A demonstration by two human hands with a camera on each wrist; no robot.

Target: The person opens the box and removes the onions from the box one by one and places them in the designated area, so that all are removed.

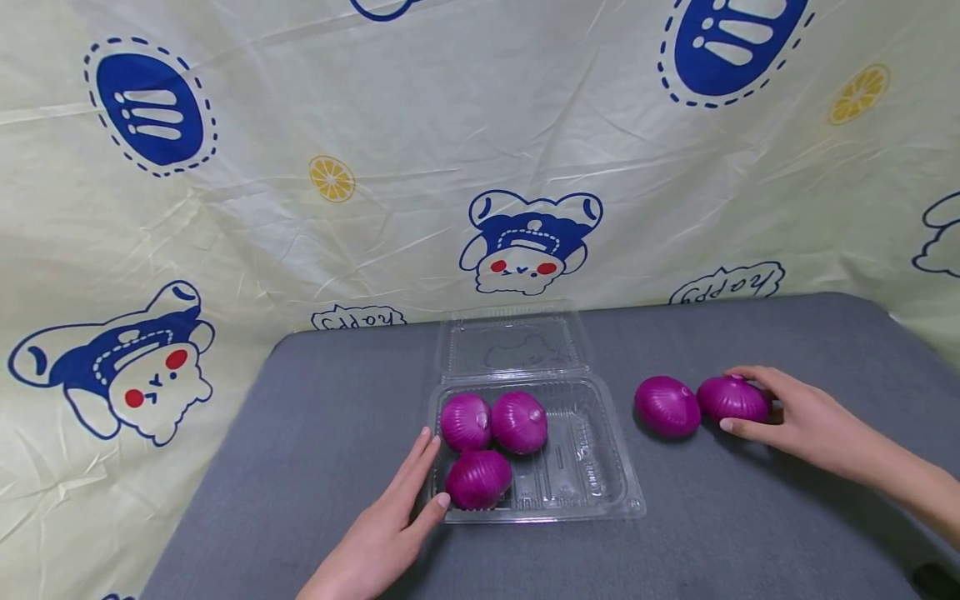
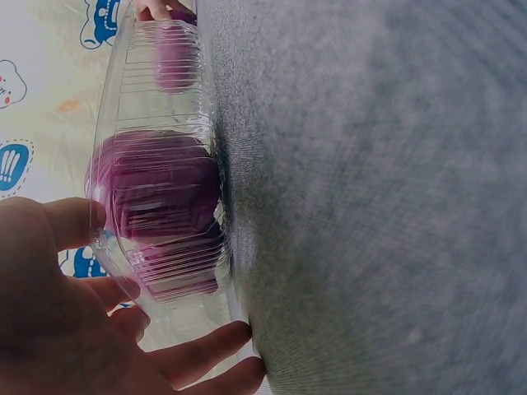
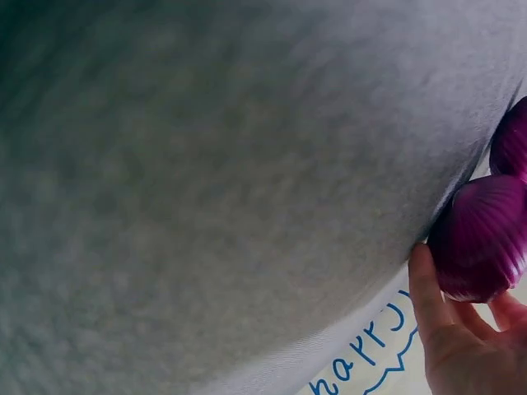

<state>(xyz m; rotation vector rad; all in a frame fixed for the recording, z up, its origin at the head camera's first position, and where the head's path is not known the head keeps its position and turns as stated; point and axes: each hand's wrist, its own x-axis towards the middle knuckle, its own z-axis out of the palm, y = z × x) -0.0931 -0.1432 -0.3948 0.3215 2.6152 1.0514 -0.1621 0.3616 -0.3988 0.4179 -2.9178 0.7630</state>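
A clear plastic clamshell box (image 1: 592, 450) lies open, its lid (image 1: 517, 346) folded back toward the cloth. Three purple onions sit in its left half: one at the back left (image 1: 466, 422), one beside it (image 1: 520, 423) and one in front (image 1: 478, 480). My left hand (image 1: 382, 525) rests against the box's left side with its fingers extended; the left wrist view shows fingertips at the rim. To the right of the box, my right hand (image 1: 806, 421) holds an onion (image 1: 731, 399) between thumb and fingers. Another onion (image 1: 667, 407) lies just left of that one.
The box and onions are on a grey cloth-covered table (image 1: 315, 433). Behind it hangs a pale printed cloth (image 1: 405, 233) with cartoon figures, meeting the table's far edge. A small dark object (image 1: 936, 581) shows at the lower right corner.
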